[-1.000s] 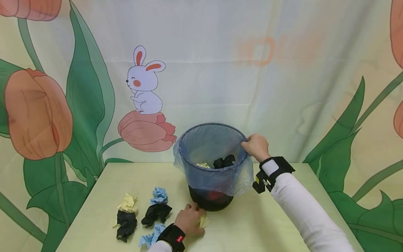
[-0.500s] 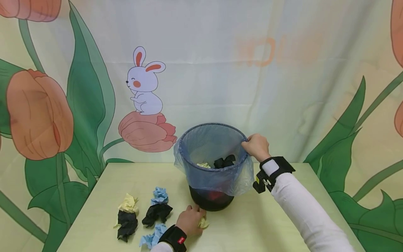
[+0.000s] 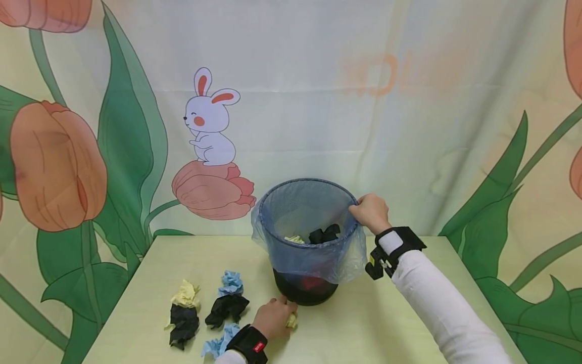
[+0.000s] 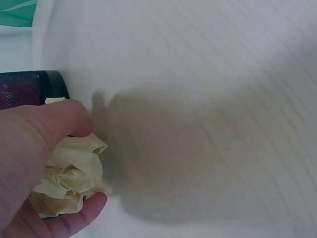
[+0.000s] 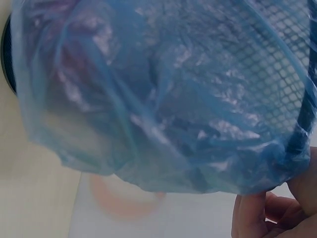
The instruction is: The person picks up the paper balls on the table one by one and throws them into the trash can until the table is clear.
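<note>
My left hand (image 3: 272, 318) is low at the front of the table, its thumb and fingers curled round a crumpled yellow paper ball (image 4: 74, 171). The hand covers most of the ball in the head view. Just beyond it stands a black mesh wastebasket (image 3: 305, 290), lined with a translucent blue plastic bag (image 3: 300, 260) folded over the rim. With thumb and curled fingers, my right hand (image 3: 370, 212) grips the basket's right rim through the bag. Inside the basket lie a black paper ball (image 3: 324, 234) and a pale yellow one (image 3: 294, 238).
Left of my left hand lie more crumpled papers: a blue ball (image 3: 230, 283), a black ball (image 3: 226, 309), another blue ball (image 3: 221, 342), a yellow ball (image 3: 185, 294) and a black ball (image 3: 184, 324). Behind the table (image 3: 391, 323) hangs a printed curtain (image 3: 309, 101).
My left hand shifts only slightly at the yellow paper ball, closing in round it so that less of the ball shows. My right hand and the wastebasket stay in place.
</note>
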Motion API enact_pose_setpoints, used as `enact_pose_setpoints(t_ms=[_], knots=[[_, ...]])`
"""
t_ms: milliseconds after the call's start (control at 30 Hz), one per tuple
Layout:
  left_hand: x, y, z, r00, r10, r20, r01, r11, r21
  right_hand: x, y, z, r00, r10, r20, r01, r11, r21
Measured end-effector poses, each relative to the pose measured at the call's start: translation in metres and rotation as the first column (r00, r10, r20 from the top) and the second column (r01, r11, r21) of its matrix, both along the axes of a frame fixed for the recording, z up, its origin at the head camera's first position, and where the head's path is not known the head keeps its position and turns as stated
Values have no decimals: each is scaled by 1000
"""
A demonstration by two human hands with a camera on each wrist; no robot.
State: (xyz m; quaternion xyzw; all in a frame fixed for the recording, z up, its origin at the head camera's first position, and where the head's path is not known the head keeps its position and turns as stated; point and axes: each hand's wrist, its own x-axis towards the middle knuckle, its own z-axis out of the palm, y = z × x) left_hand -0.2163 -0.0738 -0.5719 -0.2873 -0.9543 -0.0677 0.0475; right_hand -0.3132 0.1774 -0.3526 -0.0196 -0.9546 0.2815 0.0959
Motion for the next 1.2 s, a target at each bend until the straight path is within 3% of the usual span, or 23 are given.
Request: enact_pose_setpoints(t_ms=[267,533,767,1033,1200], knots=[[3,-5,15,1000,-18,-13,18,999,-27,0,-1,0,1000,-7,4,7,1000,4],[9,-5,33,990,-87,-107,85,996,-21,0,-1,0,1000,-1,3,1,1000,7],[14,-4,54,986,-148,-75,145,989,-39,-2,0,-1,1000,-12,8,12,1000,8],[22,3,82,954,-282,-104,275,958,-84,0,0,0,1000,-3,9,3,1000,9],[26,8,101,938,-334,-93,322,939,-123,0,0,0,1000,2,2,-2,1000,13]])
